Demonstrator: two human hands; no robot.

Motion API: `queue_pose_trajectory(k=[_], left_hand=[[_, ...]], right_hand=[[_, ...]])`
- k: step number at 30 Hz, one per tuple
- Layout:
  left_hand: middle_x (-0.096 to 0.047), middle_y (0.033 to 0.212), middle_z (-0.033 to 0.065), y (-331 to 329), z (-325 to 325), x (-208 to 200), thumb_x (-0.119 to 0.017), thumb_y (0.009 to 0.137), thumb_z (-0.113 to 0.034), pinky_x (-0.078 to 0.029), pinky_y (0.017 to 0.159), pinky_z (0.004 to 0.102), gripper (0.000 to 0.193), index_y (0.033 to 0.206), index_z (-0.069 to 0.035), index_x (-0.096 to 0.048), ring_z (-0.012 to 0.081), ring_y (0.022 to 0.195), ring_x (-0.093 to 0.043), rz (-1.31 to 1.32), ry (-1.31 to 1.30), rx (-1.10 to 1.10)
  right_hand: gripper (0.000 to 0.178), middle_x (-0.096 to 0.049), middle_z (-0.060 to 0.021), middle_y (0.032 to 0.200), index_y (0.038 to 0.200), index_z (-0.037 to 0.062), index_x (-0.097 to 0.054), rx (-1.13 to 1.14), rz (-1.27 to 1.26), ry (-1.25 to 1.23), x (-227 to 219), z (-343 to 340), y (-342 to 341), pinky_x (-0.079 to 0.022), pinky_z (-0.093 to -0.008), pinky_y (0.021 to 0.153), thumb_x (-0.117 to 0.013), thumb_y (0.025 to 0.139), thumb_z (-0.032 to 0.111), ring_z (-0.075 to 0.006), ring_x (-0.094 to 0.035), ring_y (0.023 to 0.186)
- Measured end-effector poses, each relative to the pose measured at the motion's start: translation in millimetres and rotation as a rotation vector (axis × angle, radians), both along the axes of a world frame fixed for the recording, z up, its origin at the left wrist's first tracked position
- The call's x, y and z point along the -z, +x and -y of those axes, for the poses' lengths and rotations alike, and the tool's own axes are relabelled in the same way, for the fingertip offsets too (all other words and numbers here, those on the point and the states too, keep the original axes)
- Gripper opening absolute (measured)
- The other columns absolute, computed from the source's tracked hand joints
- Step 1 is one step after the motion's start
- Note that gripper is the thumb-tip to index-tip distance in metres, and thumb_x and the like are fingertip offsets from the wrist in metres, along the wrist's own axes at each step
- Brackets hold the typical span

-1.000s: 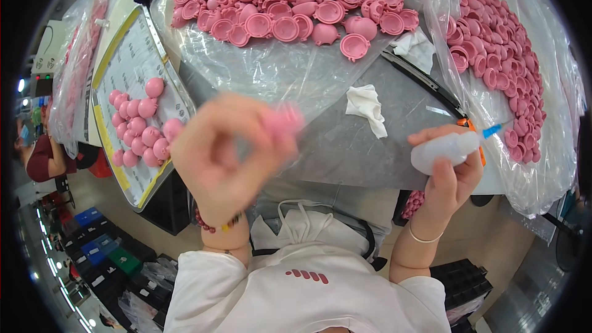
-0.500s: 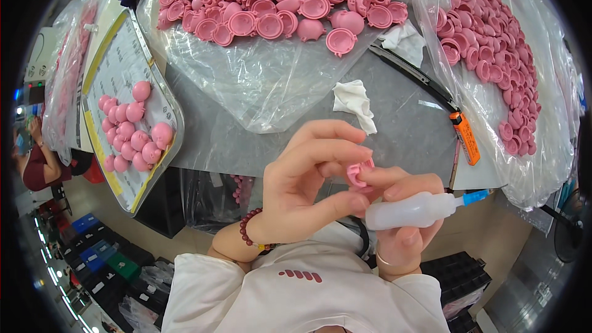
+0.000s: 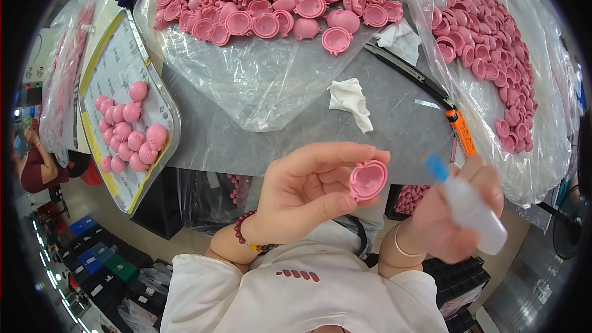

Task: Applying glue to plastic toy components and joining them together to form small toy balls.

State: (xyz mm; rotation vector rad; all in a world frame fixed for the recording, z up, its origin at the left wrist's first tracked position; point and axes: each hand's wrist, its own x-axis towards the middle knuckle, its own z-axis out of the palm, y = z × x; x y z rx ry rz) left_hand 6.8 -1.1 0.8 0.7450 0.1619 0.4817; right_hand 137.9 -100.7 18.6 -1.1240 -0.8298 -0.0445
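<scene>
Between the fingertips and thumb of my left hand [image 3: 308, 188] is a pink half-shell [image 3: 369, 180], its hollow inside facing up toward me. My right hand [image 3: 453, 209], a little blurred, is wrapped round a translucent white squeeze bottle [image 3: 475, 214]. The bottle's blue tip [image 3: 437, 168] points up and left, apart from the shell. Beyond my hands lies a heap of pink half-shells [image 3: 265, 24] on clear plastic. On the tray [image 3: 174, 142] at the left rest several closed pink balls [image 3: 135, 140].
An orange and black utility knife [image 3: 461, 132] lies at the table's right, beside another bag of pink half-shells [image 3: 484, 55]. A crumpled white tissue [image 3: 350, 103] sits on the grey table [image 3: 246, 148]. At the far left, another person's arm [image 3: 40, 148] shows.
My right hand has moved right, away from the left, and the bottle has swung so its tip points up-left. In my left hand the pink piece now shows its open hollow.
</scene>
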Motion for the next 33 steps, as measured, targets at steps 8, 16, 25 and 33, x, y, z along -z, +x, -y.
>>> queue_pose_trajectory(k=[8,16,25,33], left_hand=[[-0.046,0.117,0.0205,-3.7,-1.5,3.3,-0.054,0.076,0.005,-0.045,0.081,0.0278,0.041,0.114,0.006,-0.04,0.0187,0.101,-0.051,0.034,0.13,0.024],[-0.046,0.116,0.0204,-3.5,-0.1,2.7,-0.054,0.075,0.006,-0.045,0.081,0.0283,0.04,0.113,0.007,-0.041,0.0191,0.099,-0.052,0.01,0.147,0.025],[-0.05,0.105,0.0297,-2.7,1.9,-5.4,-0.065,0.07,-0.003,-0.044,0.082,0.0324,0.042,0.106,0.006,-0.045,0.0253,0.096,-0.055,-0.07,0.124,-0.028],[-0.05,0.104,0.03,-3.4,0.9,-3.8,-0.066,0.069,-0.001,-0.045,0.081,0.0336,0.042,0.105,0.006,-0.046,0.0261,0.095,-0.055,-0.094,0.176,-0.024]], right_hand=[[0.064,-0.036,-0.0028,0.06,0.091,-0.0056,-0.054,-0.248,0.391,-0.158,-11.0,7.7,0.8,-0.019,-0.0245,0.041,-0.042,0.078,0.056,-0.0119,-0.031,0.051],[0.065,-0.038,-0.0034,0.061,0.09,-0.0057,-0.054,-0.215,0.397,-0.178,-11.5,4.8,-3.3,-0.02,-0.0235,0.04,-0.038,0.08,0.056,-0.0119,-0.033,0.05],[0.065,-0.037,-0.0034,0.06,0.091,-0.0077,-0.054,-0.164,0.413,-0.125,-6.8,1.0,-1.0,-0.018,-0.0231,0.04,-0.035,0.082,0.054,-0.0109,-0.031,0.05],[0.064,-0.036,-0.0032,0.06,0.091,-0.0081,-0.054,-0.099,0.378,-0.075,-6.2,-0.8,-1.9,-0.016,-0.0234,0.038,-0.033,0.083,0.052,-0.0107,-0.03,0.049]])
